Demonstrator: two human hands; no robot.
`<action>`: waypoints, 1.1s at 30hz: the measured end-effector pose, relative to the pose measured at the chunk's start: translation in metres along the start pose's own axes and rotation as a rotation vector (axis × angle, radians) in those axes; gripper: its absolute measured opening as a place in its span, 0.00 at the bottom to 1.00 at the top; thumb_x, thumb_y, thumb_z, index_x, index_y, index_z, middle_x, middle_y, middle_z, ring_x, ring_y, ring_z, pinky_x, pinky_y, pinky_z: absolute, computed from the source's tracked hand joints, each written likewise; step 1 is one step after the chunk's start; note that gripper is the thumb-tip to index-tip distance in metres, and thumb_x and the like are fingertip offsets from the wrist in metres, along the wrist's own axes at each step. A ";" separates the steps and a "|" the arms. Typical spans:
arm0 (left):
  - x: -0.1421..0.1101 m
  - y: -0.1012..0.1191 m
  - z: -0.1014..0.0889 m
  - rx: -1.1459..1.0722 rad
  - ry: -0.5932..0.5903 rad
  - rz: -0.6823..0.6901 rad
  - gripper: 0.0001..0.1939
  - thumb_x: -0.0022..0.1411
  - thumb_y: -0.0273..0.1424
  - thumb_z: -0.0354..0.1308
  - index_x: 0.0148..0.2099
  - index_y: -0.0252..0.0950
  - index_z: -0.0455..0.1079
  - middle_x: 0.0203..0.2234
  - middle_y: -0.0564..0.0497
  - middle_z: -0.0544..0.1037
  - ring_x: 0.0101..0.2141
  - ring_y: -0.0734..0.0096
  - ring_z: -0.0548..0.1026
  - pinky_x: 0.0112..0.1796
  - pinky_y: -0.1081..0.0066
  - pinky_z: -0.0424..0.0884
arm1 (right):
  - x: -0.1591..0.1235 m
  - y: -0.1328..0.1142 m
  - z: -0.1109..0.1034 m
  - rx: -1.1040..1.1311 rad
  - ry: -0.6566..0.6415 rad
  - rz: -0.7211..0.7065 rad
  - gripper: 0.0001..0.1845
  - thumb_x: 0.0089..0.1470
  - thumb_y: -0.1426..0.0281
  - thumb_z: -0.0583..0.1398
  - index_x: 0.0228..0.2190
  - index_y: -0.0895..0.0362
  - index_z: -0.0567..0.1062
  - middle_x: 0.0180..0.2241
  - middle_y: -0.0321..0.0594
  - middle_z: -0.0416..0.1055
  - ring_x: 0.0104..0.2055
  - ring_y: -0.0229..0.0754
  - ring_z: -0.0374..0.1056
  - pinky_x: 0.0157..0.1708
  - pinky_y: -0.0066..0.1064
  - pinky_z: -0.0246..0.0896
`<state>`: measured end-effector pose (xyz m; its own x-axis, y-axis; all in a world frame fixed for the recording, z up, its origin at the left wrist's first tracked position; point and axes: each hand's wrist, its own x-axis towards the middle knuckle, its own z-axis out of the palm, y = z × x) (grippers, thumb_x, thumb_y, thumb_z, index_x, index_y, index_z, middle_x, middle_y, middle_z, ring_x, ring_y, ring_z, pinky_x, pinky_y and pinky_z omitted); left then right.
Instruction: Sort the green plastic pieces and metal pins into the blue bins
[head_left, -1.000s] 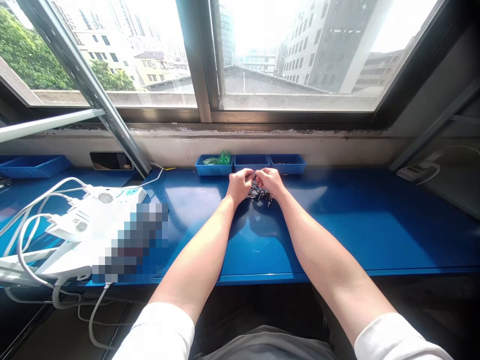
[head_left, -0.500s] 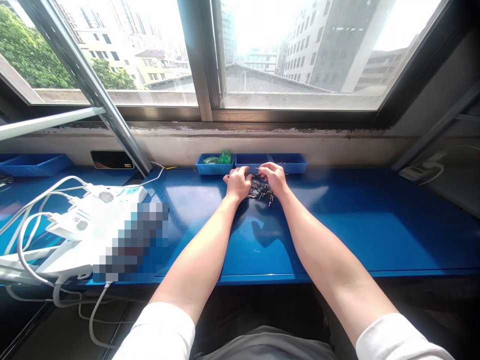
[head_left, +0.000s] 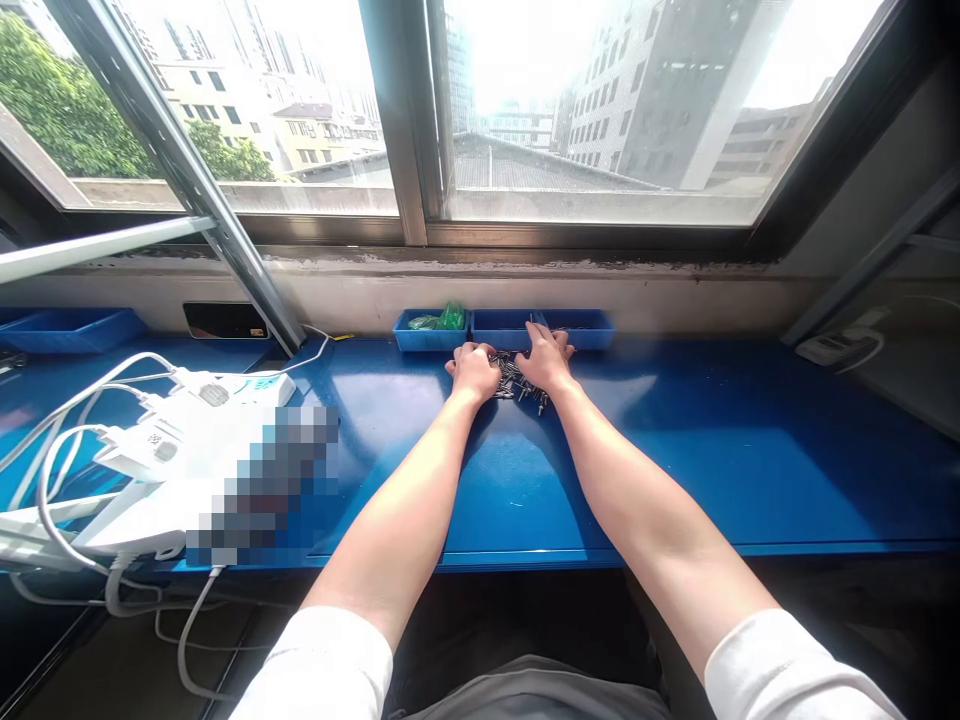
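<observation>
**Workstation Layout and Hand Status**

In front of you, a dark-framed window (head_left: 409, 120) spans the upper view. Below it, the blue surface (head_left: 720, 450) runs across your full working width. To your left, a perforated metal upright (head_left: 187, 175) slants down to the rear of the surface. On the same side, a white power strip (head_left: 259, 388) lies beside plugged-in adapters (head_left: 139, 452) and looped white cables (head_left: 45, 500).

Along the rear edge, three blue bins sit in a row: the left bin (head_left: 431, 343), the middle bin (head_left: 499, 335) and the right bin (head_left: 596, 338).

Your left hand (head_left: 475, 372) is at the left side of the parts, fingers curled downward; its fingertips are poorly visible, so you cannot tell whether it grips anything. Your right hand (head_left: 546, 358) is released, fingers spread, at the right side of the parts; from this view its fingers overlap the front of the middle and right bins.

Near the wall, left of the bins, is a flat black device (head_left: 223, 320). The left bin holds a green plastic bag (head_left: 451, 317). The slim, dark metal parts (head_left: 507, 384) lie in a loose pile on the surface, between your hands and just in front of the middle bin.
</observation>
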<state>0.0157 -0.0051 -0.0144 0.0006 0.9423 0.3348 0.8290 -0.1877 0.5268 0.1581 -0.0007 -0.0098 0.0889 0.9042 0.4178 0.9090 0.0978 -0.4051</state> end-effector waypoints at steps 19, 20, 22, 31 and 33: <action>0.001 0.000 0.001 0.017 -0.040 -0.039 0.12 0.56 0.32 0.51 0.41 0.42 0.72 0.48 0.45 0.68 0.52 0.55 0.61 0.51 0.56 0.58 | -0.008 0.002 0.003 0.086 -0.105 -0.078 0.14 0.47 0.63 0.58 0.34 0.57 0.76 0.38 0.46 0.70 0.46 0.50 0.62 0.45 0.36 0.59; 0.001 -0.001 0.001 0.028 -0.043 -0.052 0.12 0.56 0.32 0.51 0.41 0.42 0.71 0.48 0.45 0.68 0.52 0.55 0.61 0.51 0.56 0.58 | -0.008 0.002 0.004 0.088 -0.133 -0.078 0.14 0.48 0.62 0.58 0.34 0.57 0.76 0.38 0.46 0.70 0.46 0.50 0.63 0.44 0.36 0.59; 0.000 -0.002 0.001 0.057 -0.047 -0.073 0.12 0.56 0.32 0.51 0.41 0.41 0.71 0.48 0.44 0.68 0.52 0.54 0.61 0.51 0.56 0.58 | -0.008 0.003 0.007 0.098 -0.178 -0.079 0.14 0.49 0.62 0.58 0.34 0.57 0.76 0.38 0.46 0.70 0.43 0.47 0.64 0.43 0.34 0.60; -0.001 -0.002 0.002 0.171 -0.101 -0.044 0.16 0.57 0.38 0.48 0.45 0.39 0.70 0.47 0.42 0.69 0.50 0.52 0.64 0.49 0.57 0.60 | -0.001 0.011 0.018 0.142 -0.181 -0.082 0.15 0.52 0.63 0.56 0.38 0.56 0.77 0.41 0.45 0.72 0.42 0.44 0.68 0.43 0.31 0.60; 0.000 -0.001 0.002 0.177 -0.109 -0.039 0.17 0.57 0.38 0.49 0.45 0.39 0.70 0.48 0.42 0.69 0.50 0.52 0.64 0.49 0.57 0.60 | -0.001 0.012 0.018 0.140 -0.187 -0.093 0.15 0.52 0.63 0.56 0.37 0.55 0.78 0.41 0.44 0.72 0.43 0.44 0.68 0.44 0.31 0.60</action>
<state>0.0157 -0.0048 -0.0165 0.0192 0.9740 0.2257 0.9147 -0.1082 0.3893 0.1611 0.0075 -0.0298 -0.0812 0.9484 0.3064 0.8434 0.2292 -0.4860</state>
